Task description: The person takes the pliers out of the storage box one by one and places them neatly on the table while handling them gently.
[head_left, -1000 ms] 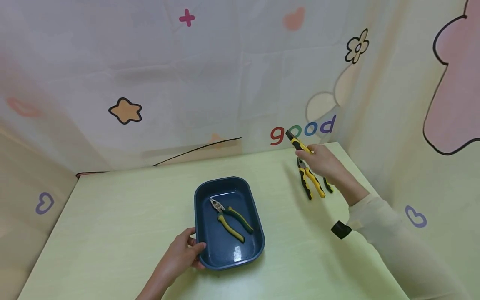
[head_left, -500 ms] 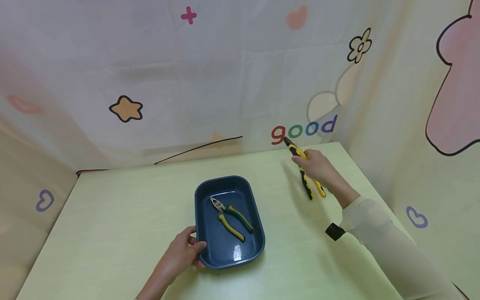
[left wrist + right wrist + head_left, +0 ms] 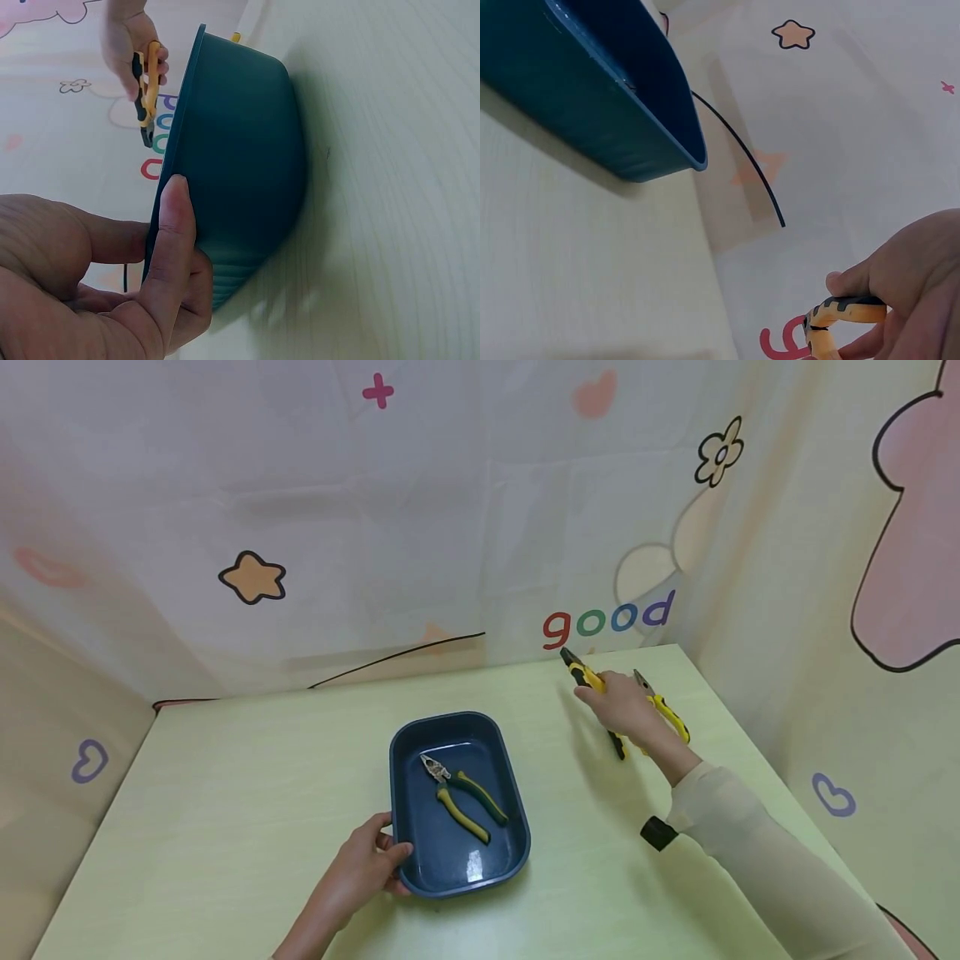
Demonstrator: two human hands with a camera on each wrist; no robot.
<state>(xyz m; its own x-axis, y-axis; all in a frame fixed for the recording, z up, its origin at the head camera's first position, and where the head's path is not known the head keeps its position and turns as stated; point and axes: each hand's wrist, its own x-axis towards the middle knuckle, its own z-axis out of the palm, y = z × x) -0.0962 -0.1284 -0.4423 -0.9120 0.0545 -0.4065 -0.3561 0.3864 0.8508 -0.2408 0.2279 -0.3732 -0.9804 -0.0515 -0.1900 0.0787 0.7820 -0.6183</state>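
A dark blue tray [image 3: 442, 870] stands on the table, and my left hand [image 3: 363, 862] holds it by the left rim, thumb on the rim. Inside the tray lies a pair of green-and-yellow combination pliers [image 3: 467, 814] with its handles spread. My right hand [image 3: 621, 703], raised over the table's far right, grips yellow-and-black pliers [image 3: 581, 672], jaws forward and to the left. In the left wrist view those pliers [image 3: 148, 97] show up beyond the tray wall [image 3: 236, 142]. Under the right hand, more yellow-and-black pliers [image 3: 617, 746] lie mostly hidden.
Another pair of yellow-handled pliers [image 3: 673, 718] lies near the table's right edge, partly behind the right hand. A printed cloth [image 3: 420, 527] hangs along the back and sides of the pale table [image 3: 247, 810]. A black block [image 3: 659, 833] sits at the right wrist.
My right hand has lowered and moved left toward the tray with the pliers in it, uncovering the pliers at the right edge. The left hand and tray stay put.
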